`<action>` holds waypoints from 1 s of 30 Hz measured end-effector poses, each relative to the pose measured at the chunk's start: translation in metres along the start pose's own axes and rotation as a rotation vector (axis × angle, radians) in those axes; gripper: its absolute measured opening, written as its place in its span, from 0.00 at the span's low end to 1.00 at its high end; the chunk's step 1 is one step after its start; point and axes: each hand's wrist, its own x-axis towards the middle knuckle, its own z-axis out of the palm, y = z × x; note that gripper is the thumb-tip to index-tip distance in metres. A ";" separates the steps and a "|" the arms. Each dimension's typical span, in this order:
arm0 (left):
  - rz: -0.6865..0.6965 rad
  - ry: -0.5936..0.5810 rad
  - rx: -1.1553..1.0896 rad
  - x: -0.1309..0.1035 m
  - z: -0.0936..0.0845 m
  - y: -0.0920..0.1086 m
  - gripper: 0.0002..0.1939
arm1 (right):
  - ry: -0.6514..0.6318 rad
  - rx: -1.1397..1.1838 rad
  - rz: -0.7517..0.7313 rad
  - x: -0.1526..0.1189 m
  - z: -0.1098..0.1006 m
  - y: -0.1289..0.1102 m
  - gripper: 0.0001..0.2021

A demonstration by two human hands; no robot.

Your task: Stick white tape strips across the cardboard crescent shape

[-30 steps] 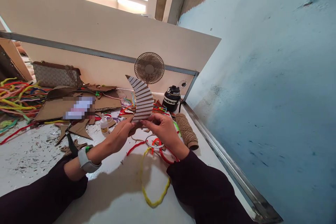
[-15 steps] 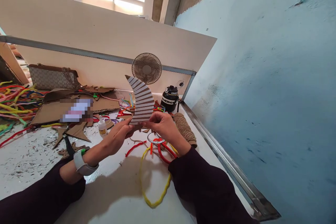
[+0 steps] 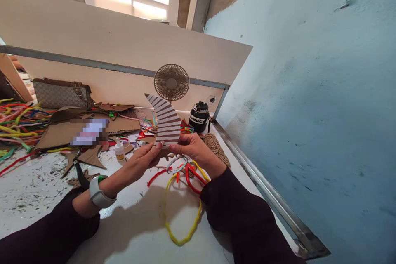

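A curved, tapering cardboard piece (image 3: 168, 126) with white bands across it stands tilted above the table, its point up and to the left. My left hand (image 3: 147, 153) is closed around its lower end, thumb on the front. With thumb and fingers pinched, my right hand (image 3: 193, 148) grips the same end from the right, at a white band. Just below the hands shows a thin white ring (image 3: 177, 165), perhaps a tape roll; I cannot tell whether it hangs or rests. Beneath lie a yellow fuzzy strand (image 3: 181, 242) and red fuzzy strands (image 3: 191, 181).
A twine spool (image 3: 216, 148), a black bottle (image 3: 199, 117) and a round fan (image 3: 171, 82) stand beyond my hands. Left are a small glue bottle (image 3: 119, 151), cardboard scraps (image 3: 91, 157), a phone-like blurred slab (image 3: 89, 132) and a handbag (image 3: 60, 93). A blue wall (image 3: 309, 111) bounds the right.
The cardboard piece has come slightly lower and tilts more to the left. My left thumb has moved onto its front lower end. The white ring has shifted left and shows more fully.
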 end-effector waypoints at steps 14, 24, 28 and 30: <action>-0.102 -0.179 -0.200 0.004 -0.005 -0.006 0.26 | -0.001 0.046 0.000 0.006 -0.013 0.007 0.16; -0.169 -0.247 -0.356 0.009 -0.014 -0.007 0.15 | -0.064 0.030 0.116 0.006 -0.010 0.010 0.17; -0.186 -0.300 -0.388 0.010 -0.018 -0.012 0.14 | -0.098 0.039 0.128 0.010 -0.010 0.023 0.18; -0.202 -0.278 -0.404 0.012 -0.020 -0.014 0.14 | -0.017 0.011 0.113 0.012 -0.009 0.027 0.19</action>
